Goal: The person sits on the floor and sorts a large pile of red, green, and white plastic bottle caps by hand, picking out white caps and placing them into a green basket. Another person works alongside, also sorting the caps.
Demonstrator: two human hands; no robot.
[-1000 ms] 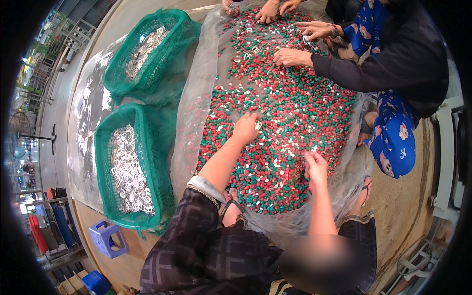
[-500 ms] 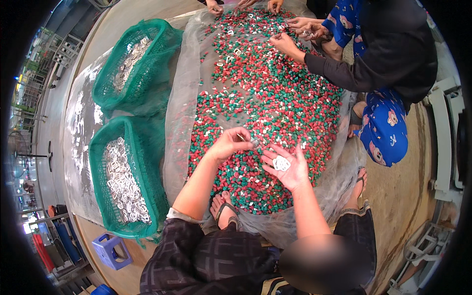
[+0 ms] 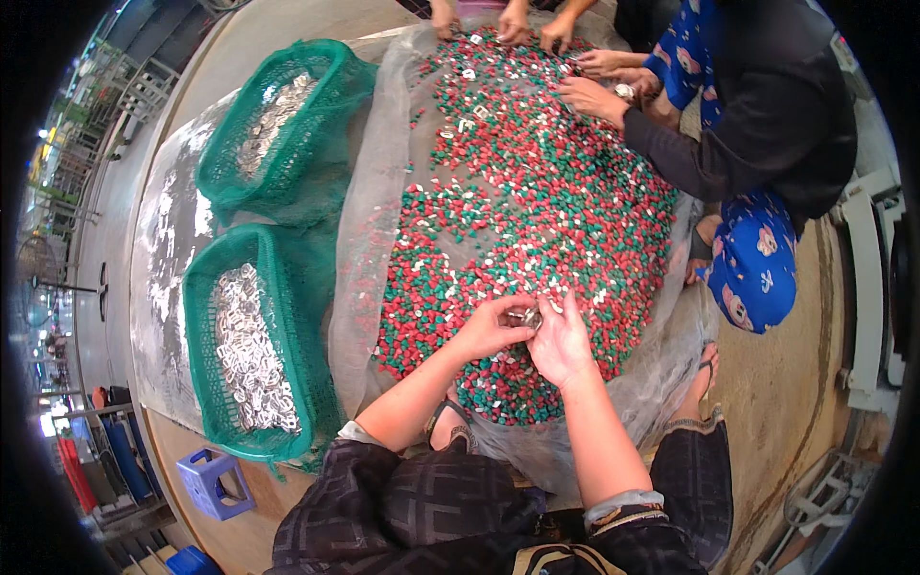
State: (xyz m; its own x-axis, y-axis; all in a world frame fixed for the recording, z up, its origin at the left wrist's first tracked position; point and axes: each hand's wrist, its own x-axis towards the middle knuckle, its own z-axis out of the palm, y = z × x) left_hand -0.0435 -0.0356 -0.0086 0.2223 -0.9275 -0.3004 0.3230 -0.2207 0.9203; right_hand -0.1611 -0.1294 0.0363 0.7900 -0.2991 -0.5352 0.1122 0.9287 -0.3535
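Note:
Low over the heap, my left hand point(image 3: 494, 328) meets my right hand point(image 3: 562, 347) at the fingertips. Between them sit a few small silvery-white buckles point(image 3: 522, 315), with the fingers of my left hand curled round them. My right hand is cupped against their other side, its thumb raised; its palm is partly turned from sight. Under both hands spreads a heap of small red, green and white pebble-like pieces point(image 3: 537, 230) on a sheer mesh sheet point(image 3: 362, 278). Loose pale buckles point(image 3: 480, 112) lie among the pieces farther off.
Two green net-lined baskets stand on the left; the near basket point(image 3: 305, 383) and far basket point(image 3: 213, 158) both contain pale buckles. A purple stool point(image 3: 216, 484) is at lower left. Co-workers' hands point(image 3: 596, 99) work at the heap's far side; one person in dark sleeves point(image 3: 704, 158) crouches at right.
My left hand has moved right and down to meet my right hand. My right palm, earlier spread flat with white pieces on it, has turned inward and cupped. A co-worker's hand has shifted right.

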